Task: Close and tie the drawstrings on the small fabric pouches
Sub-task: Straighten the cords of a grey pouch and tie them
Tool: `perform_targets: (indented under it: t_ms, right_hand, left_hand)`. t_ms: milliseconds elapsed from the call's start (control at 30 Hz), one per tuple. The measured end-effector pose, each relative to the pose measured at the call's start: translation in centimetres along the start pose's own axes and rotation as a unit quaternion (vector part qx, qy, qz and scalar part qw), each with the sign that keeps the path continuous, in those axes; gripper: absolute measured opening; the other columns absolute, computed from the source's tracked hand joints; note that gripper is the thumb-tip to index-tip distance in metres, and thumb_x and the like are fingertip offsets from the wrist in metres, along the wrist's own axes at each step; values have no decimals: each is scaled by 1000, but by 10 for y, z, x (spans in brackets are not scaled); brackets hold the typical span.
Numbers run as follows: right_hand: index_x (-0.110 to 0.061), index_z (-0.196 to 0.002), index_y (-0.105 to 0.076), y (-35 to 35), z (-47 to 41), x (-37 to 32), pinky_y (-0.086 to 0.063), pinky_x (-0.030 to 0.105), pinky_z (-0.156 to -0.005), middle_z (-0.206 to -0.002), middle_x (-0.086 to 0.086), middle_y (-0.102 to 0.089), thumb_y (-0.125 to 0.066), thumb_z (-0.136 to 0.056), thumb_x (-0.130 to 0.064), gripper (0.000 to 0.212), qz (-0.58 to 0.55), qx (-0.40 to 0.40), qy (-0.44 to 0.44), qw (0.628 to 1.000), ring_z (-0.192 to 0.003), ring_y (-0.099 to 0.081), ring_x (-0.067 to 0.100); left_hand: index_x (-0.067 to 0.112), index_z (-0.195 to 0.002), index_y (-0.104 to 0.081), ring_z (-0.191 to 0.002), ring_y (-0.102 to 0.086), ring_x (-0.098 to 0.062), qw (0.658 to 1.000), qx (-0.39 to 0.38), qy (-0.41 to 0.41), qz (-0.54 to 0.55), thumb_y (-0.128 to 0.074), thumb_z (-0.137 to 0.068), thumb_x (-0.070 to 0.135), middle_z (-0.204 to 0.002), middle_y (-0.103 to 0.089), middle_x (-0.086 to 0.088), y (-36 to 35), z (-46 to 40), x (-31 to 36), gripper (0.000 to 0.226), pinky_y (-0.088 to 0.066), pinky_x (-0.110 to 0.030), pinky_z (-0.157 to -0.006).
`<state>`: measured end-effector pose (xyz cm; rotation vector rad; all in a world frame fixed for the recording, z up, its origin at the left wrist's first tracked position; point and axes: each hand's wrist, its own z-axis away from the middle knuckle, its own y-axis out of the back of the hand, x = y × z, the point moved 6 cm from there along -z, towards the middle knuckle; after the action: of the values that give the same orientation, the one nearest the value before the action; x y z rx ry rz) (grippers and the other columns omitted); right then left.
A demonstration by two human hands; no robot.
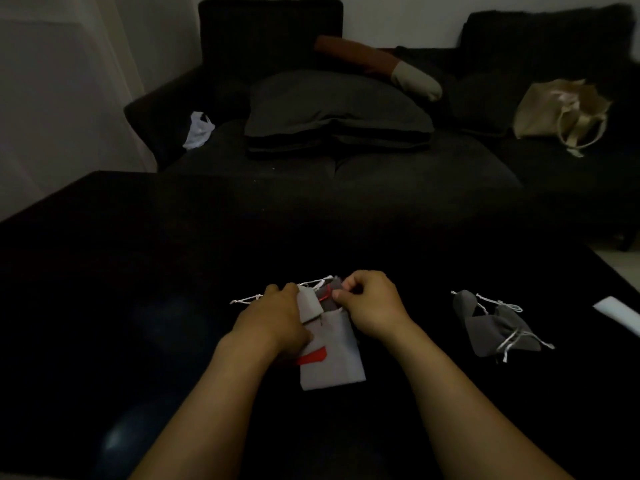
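A light grey fabric pouch [334, 355] with a red mark lies flat on the black table [138, 271], its mouth pointing away from me. My left hand [273, 317] holds the pouch's left top edge, where a flap is folded over. My right hand [370, 303] pinches the darker fabric at the pouch's mouth. A white drawstring [246, 299] trails out to the left of my left hand and another loops behind the mouth. A small heap of darker grey pouches [495, 327] with white strings lies to the right, apart from both hands.
A white flat object [620, 313] sits at the table's right edge. Beyond the table stands a dark sofa [381, 174] with grey cushions [332, 109], a beige tote bag [561, 109] and a white plastic bag [199, 129].
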<state>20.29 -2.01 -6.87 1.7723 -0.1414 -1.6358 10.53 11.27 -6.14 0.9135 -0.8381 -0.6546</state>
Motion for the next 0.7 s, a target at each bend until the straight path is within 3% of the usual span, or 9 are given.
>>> perform_targets:
  t_ms: [67, 133, 233, 267, 333, 433, 500, 600, 700]
  right_hand:
    - [-18, -72, -58, 11, -1, 0, -42, 23, -56, -69, -2, -61, -68, -89, -17, 19, -38, 48, -6, 998, -66, -57, 12]
    - [-18, -74, -59, 24, 0, 0, -47, 25, -59, -70, 2, -64, -69, -88, -17, 17, -87, 82, -18, 993, -67, -60, 15]
    - [-12, -81, -66, 46, 4, -5, -56, 35, -68, -77, 11, -71, -72, -86, -16, 8, -150, 89, -15, 985, -71, -67, 18]
    - [-13, -85, -68, 55, 5, -8, -56, 33, -70, -79, 10, -72, -71, -87, -15, 5, -155, 81, -5, 984, -73, -68, 16]
    - [-16, -88, -70, 68, 12, -14, -55, 26, -67, -79, 5, -72, -70, -88, -12, 3, -169, 40, 19, 985, -73, -68, 10]
    - [-14, -93, -71, 80, 29, -23, -52, 21, -65, -83, 5, -72, -64, -92, -7, 10, -239, -66, 45, 968, -75, -68, 9]
    - [-8, -106, -69, 90, 42, -25, -54, 25, -72, -95, 11, -73, -59, -94, -7, 15, -274, -101, 47, 955, -86, -69, 17]
    - [-6, -114, -66, 109, 49, -26, -53, 35, -80, -106, 21, -71, -55, -97, -8, 20, -255, -71, 61, 962, -98, -69, 34]
    - [-11, -111, -67, 127, 49, -22, -52, 28, -71, -88, 19, -72, -58, -97, -10, 18, -190, -41, 76, 978, -78, -68, 28]
  left_hand:
    - [25, -141, -37, -122, -51, -28, 1000, 6, 16, -6, -76, -78, 32, -135, -41, -5, 1, -1, -5, 74, -49, -42, -99]
    - [24, -142, -34, -129, -43, -32, 999, 10, 36, -16, -77, -77, 30, -141, -36, -8, 2, 0, -6, 78, -46, -44, -103]
    - [25, -148, -25, -146, -7, -40, 996, 63, 42, -42, -77, -75, 30, -157, -10, -11, 15, 6, 6, 90, -27, -52, -117]
    - [25, -149, -26, -147, -7, -37, 995, 103, 10, -7, -77, -74, 31, -158, -11, -11, 23, 8, 18, 90, -24, -52, -118]
    - [23, -145, -39, -137, -37, -28, 964, 164, -73, 195, -76, -77, 26, -150, -36, -8, 41, 15, 46, 77, -38, -45, -111]
    - [22, -121, -64, -98, -65, -12, 880, 64, -72, 465, -69, -87, 33, -111, -69, 2, 37, 24, 82, 36, -53, -28, -77]
    - [18, -102, -76, -92, -71, -16, 848, -1, -76, 524, -65, -90, 40, -96, -76, -2, 25, 29, 101, 27, -56, -31, -79]
    - [13, -94, -79, -91, -74, -23, 790, 4, -84, 608, -66, -90, 30, -95, -77, -11, 16, 31, 110, 21, -58, -34, -80]
    - [12, -92, -77, -73, -74, -14, 816, 44, -81, 571, -65, -93, 26, -85, -77, -7, 17, 29, 115, 19, -57, -22, -60]
